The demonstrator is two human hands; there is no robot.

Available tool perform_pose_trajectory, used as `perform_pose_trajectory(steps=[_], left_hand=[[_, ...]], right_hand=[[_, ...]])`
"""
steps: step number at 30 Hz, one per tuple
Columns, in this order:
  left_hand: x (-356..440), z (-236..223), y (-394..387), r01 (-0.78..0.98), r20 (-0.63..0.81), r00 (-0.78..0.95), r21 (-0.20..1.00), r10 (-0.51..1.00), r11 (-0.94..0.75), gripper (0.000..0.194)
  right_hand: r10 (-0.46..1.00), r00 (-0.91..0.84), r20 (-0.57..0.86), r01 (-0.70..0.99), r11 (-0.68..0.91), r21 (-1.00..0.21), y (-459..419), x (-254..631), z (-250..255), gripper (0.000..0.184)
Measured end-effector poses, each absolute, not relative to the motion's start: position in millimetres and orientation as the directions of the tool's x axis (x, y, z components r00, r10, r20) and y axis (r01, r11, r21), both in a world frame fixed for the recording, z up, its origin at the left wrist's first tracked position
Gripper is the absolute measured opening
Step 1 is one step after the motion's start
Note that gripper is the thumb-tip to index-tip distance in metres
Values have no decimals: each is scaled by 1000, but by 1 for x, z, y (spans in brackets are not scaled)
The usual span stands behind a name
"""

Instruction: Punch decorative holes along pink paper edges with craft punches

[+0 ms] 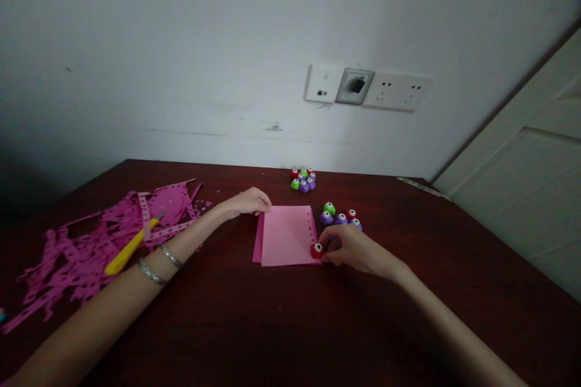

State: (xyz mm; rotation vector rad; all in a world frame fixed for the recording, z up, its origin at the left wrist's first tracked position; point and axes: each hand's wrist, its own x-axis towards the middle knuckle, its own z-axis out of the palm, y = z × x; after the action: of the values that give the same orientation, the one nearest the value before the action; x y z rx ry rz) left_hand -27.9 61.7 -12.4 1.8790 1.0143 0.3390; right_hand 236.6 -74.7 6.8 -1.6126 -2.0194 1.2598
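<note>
A light pink sheet of paper (287,237) lies over a darker pink sheet (257,247) on the table. Dark spots run down its right edge. With fingers pinched together, my left hand (252,201) grips the light sheet's top left corner. My right hand (351,247) has thumb and fingers closed around a small red craft punch (317,250) at the sheet's lower right corner. Just beyond that hand sit several more punches, among them a green one (329,209), a purple one (325,218) and a red one (351,214).
A tangle of pink punched paper strips (91,248) covers the table's left side, with a yellow-handled craft knife (131,251) on top. Near the wall stands another cluster of punches (303,180). Wall sockets (394,91) are above the dark wooden table (281,332); a white door (535,151) is at right.
</note>
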Motion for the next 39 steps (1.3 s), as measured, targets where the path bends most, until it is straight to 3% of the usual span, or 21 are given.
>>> perform_pose_trajectory(steps=[4,8,10,15,39], left_hand=[[-22,-12,56,612,-108,591,706,800,-357,24],[-10,-3,36,728,136,589,340,797,-596,36],[-2,1,24,674,100,692,265,715,-689,39],[7,-3,10,598,-103,795,300,598,-743,55],[8,-9,14,590,-135,791,423,596,-688,55]], right_hand=[[890,-353,-287,659,18,-752,-75,237,7,21],[893,-348,-287,670,22,-742,-75,236,7,21],[894,-351,-279,671,32,-741,-75,236,6,21],[892,-370,-259,656,53,-753,-75,237,4,20],[916,-336,-217,695,86,-713,-74,243,20,26]])
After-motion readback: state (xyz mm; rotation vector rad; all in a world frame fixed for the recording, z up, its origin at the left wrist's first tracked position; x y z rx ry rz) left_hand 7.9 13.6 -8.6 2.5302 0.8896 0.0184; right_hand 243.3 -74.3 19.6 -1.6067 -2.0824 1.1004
